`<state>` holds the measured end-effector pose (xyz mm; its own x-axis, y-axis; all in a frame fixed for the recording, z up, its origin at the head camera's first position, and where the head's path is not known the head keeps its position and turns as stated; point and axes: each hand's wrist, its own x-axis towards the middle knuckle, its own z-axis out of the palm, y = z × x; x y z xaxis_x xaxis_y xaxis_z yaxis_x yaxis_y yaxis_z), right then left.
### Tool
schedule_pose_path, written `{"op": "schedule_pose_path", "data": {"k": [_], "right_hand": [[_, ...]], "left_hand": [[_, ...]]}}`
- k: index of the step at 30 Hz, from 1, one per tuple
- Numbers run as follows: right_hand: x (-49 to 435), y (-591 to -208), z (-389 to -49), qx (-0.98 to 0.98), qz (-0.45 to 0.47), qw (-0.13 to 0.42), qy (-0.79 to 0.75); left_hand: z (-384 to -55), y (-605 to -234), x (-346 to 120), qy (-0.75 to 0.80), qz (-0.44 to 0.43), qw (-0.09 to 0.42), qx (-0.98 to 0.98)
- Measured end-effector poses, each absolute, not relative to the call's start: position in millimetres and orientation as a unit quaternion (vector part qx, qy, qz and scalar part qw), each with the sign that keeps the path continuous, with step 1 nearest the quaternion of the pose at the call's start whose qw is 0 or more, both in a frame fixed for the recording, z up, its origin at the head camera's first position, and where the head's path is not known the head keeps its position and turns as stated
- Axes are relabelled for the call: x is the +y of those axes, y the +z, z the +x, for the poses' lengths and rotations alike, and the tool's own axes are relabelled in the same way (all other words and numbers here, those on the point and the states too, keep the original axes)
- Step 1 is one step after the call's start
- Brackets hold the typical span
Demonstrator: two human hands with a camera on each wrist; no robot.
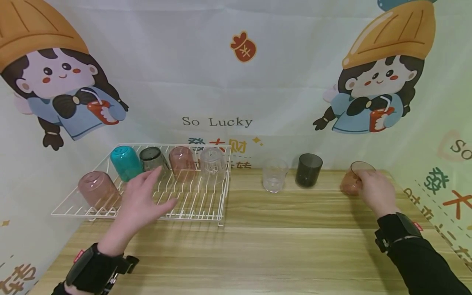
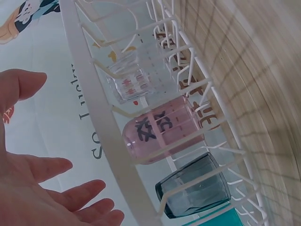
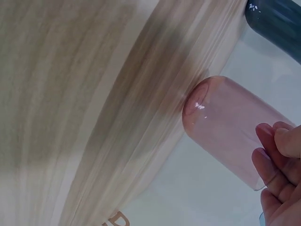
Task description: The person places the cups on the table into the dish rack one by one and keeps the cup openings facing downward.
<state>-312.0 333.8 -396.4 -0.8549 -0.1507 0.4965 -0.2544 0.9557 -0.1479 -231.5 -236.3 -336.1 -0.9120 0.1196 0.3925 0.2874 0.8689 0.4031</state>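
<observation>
At the table's far right, my right hand (image 1: 377, 191) grips a pink glass (image 1: 349, 185) near its rim. The right wrist view shows fingers (image 3: 273, 176) at the upper end of that pink glass, whose rounded base is close to the wood. My left hand (image 1: 141, 200) is held over the white wire rack (image 1: 200, 216), thumb and fingers spread and nothing in them. Near it, upside down in the rack, are a teal glass (image 1: 126, 164), a dark grey glass (image 1: 150, 155), two pink glasses and a clear ribbed glass (image 1: 213, 164).
On the wooden table (image 1: 265, 246), a clear glass (image 1: 274, 178) and a dark grey glass (image 1: 309, 171) stand upright between the rack and my right hand. A printed cloth (image 1: 287, 82) hangs close behind the table and along its sides.
</observation>
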Motion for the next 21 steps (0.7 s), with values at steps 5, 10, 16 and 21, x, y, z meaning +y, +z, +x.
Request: {"op": "schedule_pose_path", "data": {"k": [5,10,16,21], "right_hand": [[333.6,-395.0,-305.7,-0.953,0.108,0.261,0.114],[334.3,-393.8,-299.4,-0.946,0.115,0.276,0.122],[333.7,-392.6,-291.8,-0.939,0.12,0.295,0.128],[331.7,-391.7,-287.2,-0.933,0.125,0.313,0.124]], "left_hand": [[-230.3,-334.1,-230.3,-0.247,-0.107,0.164,-0.949],[-231.3,-334.1,-222.4,-0.251,-0.112,0.157,-0.949],[-232.7,-333.7,-213.0,-0.258,-0.119,0.151,-0.947],[-233.6,-333.6,-207.1,-0.254,-0.124,0.155,-0.947]]}}
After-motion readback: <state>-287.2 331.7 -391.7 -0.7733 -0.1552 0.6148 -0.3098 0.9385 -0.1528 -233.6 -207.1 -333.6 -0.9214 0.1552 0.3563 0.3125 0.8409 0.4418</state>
